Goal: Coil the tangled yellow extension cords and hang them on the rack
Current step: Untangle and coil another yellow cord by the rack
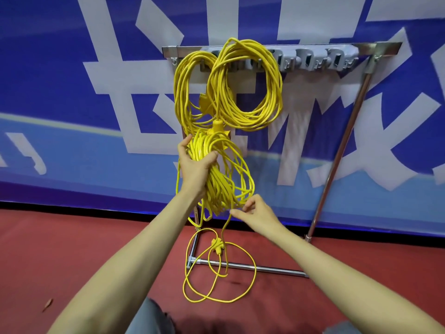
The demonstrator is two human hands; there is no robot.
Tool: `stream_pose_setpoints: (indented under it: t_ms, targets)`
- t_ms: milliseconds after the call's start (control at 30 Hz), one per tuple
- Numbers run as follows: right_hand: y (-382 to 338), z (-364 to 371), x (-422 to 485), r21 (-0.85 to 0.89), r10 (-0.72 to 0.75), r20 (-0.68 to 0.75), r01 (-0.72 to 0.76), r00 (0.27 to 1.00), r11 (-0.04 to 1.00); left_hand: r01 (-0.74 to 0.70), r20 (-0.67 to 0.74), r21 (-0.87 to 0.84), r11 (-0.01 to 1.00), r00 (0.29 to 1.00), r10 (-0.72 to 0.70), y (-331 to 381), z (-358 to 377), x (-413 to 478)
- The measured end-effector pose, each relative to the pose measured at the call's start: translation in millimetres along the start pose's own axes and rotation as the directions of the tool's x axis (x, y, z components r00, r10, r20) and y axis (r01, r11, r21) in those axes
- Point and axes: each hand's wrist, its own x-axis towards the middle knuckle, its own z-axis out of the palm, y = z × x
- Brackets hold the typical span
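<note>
Head view: my left hand (193, 166) is gripping the yellow cord bundle (218, 182), right hand (258, 212) pinching its strand (225, 227); hung yellow coils (272, 92) are covering some grey rack hooks (305, 60).

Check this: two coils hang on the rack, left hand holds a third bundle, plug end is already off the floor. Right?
No. In the head view the plug lies on the floor among loose cord that runs up to the right hand. The rest holds: two coils hang on the rack, the left hand holds a third bundle.
</note>
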Motion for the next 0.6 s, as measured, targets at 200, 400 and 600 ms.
stream_pose_setpoints:
  t_ms: [200, 400, 600]
  targets:
    - [17.3, 30.9, 0.3, 0.137, 0.095, -0.081, -0.084, 0.992, 0.987, -0.017, 0.115, 0.033, 0.999, 0.993, 0.013, 3.0, -1.8, 10.2]
    - [26.4, 57.5, -2.5, 0.394, 0.098, -0.022, -0.081, 0.995, 0.915, -0.141, 0.235, 0.138, 0.98, 0.966, 0.106, -2.1, 6.6, 8.5]
    - [30.9, 45.3, 9.1, 0.195, -0.062, -0.048, 0.07, 0.997, 0.978, -0.137, 0.228, 0.035, 0.99, 0.966, 0.126, 4.0, 9.0, 11.6]
